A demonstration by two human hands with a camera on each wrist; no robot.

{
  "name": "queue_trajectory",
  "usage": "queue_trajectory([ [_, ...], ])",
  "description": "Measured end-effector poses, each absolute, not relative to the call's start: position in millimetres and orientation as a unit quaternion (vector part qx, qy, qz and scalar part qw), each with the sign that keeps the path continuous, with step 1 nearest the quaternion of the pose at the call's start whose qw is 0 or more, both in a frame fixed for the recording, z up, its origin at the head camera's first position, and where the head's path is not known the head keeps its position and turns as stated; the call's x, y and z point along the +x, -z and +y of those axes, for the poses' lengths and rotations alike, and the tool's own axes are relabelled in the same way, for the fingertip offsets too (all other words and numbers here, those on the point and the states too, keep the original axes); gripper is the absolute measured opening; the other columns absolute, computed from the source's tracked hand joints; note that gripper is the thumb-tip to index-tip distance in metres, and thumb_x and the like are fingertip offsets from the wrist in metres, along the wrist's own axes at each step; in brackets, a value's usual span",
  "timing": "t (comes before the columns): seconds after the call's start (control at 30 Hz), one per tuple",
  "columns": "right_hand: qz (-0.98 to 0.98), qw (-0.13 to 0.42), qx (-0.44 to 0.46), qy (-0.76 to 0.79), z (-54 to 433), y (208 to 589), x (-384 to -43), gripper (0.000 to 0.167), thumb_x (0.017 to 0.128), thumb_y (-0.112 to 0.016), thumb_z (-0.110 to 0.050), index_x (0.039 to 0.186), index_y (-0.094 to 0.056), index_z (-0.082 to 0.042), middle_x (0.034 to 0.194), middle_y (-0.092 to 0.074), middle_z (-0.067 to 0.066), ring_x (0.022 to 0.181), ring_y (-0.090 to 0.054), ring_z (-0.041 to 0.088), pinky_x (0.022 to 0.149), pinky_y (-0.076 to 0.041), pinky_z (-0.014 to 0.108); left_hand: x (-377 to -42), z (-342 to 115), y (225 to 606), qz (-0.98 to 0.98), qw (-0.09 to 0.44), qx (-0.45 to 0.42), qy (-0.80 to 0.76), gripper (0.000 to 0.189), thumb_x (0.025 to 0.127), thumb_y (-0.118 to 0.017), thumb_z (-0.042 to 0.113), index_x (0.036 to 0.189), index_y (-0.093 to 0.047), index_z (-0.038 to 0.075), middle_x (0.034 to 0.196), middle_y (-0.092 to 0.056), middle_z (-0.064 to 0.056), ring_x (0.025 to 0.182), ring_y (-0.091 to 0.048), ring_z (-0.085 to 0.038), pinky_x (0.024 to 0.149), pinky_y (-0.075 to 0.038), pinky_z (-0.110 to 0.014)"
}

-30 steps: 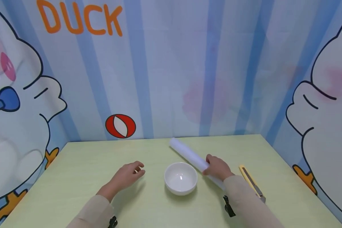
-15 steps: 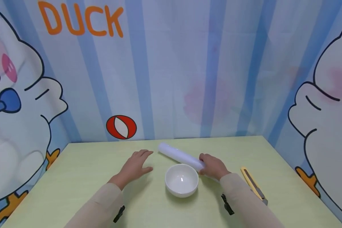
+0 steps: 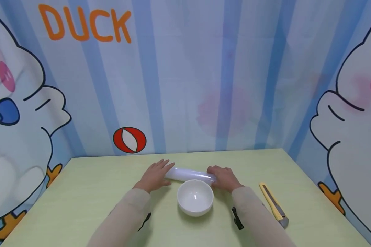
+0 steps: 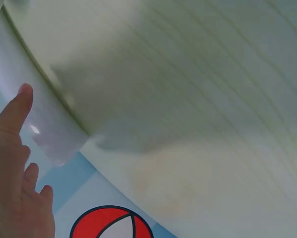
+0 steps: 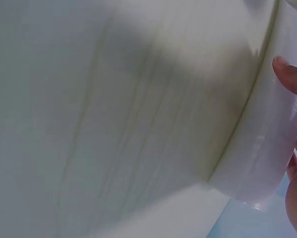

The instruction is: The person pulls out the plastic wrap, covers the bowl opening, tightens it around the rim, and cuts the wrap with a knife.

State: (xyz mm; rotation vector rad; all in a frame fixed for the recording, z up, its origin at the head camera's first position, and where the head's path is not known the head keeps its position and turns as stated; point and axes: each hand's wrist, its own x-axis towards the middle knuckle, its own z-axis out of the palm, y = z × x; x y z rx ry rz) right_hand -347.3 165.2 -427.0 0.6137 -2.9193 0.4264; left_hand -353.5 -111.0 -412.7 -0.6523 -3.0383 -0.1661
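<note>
At lower centre, a glossy white round bowl point(image 3: 195, 198) sits before a shiny whitish plastic-film roll point(image 3: 190, 174). Your right hand point(image 3: 224, 178) grips its right end; your left hand point(image 3: 154, 175), fingers extended, spans its left, seemingly to steady it crosswise.

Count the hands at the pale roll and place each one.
2: the left hand is at the left end of the pale roll; the right hand grips it near the right end. No other hand shows in any view.

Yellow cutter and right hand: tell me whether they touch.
Apart. The head view shows a strip of tabletop between the right hand and the yellow cutter.
</note>
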Motion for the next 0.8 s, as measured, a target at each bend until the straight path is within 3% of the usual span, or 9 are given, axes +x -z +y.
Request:
queue_trajectory([
  [0.1,-0.966,0.066,0.207,-0.143,164.7,427.9,-346.9,0.028,0.071,-0.074,-0.012,0.092,-0.058,-0.020,0.091,-0.062,-0.002,0.084,-0.053,0.014,0.084,-0.041,0.045,-357.6,-108.8,417.3,-0.978,0.010,-0.199,0.055,0.069,0.080,-0.070,0.032,0.139,-0.040,0.017,0.142,-0.042,-0.010,0.133,-0.034,-0.030,0.110,-0.027,-0.047],
  [0.23,-0.966,0.055,0.212,-0.140,162.2,427.2,-348.2,0.028,0.072,-0.073,-0.013,0.095,-0.059,-0.019,0.094,-0.063,-0.001,0.087,-0.054,0.014,0.085,-0.041,0.045,-358.8,-109.7,420.4,-0.982,0.021,-0.186,0.040,0.056,0.079,-0.071,0.033,0.128,-0.052,0.014,0.120,-0.058,-0.008,0.109,-0.053,-0.026,0.099,-0.042,-0.041],
  [0.4,-0.968,0.031,0.205,-0.139,155.7,423.5,-349.1,0.028,0.078,-0.071,-0.017,0.102,-0.058,-0.015,0.100,-0.063,0.003,0.094,-0.056,0.018,0.095,-0.037,0.049,-354.0,-115.2,421.7,-0.979,0.045,-0.198,0.029,0.046,0.075,-0.074,0.035,0.113,-0.061,0.013,0.102,-0.061,-0.004,0.089,-0.053,-0.019,0.085,-0.048,-0.036],
  [0.6,-0.964,0.038,0.217,-0.148,152.1,425.2,-346.8,0.035,0.077,-0.072,-0.014,0.108,-0.057,-0.011,0.104,-0.062,0.006,0.095,-0.057,0.023,0.091,-0.042,0.045,-344.3,-121.7,421.4,-0.974,0.060,-0.214,0.032,0.045,0.074,-0.075,0.036,0.110,-0.061,0.012,0.100,-0.061,-0.005,0.088,-0.053,-0.020,0.084,-0.049,-0.036],
  [0.8,-0.963,0.035,0.203,-0.172,152.2,425.3,-344.8,0.039,0.078,-0.070,-0.009,0.114,-0.055,-0.009,0.111,-0.059,0.008,0.100,-0.056,0.025,0.091,-0.046,0.041,-347.3,-128.6,415.5,-0.977,0.023,-0.212,0.026,0.052,0.078,-0.072,0.035,0.120,-0.054,0.012,0.113,-0.058,-0.005,0.097,-0.056,-0.021,0.090,-0.049,-0.038],
])
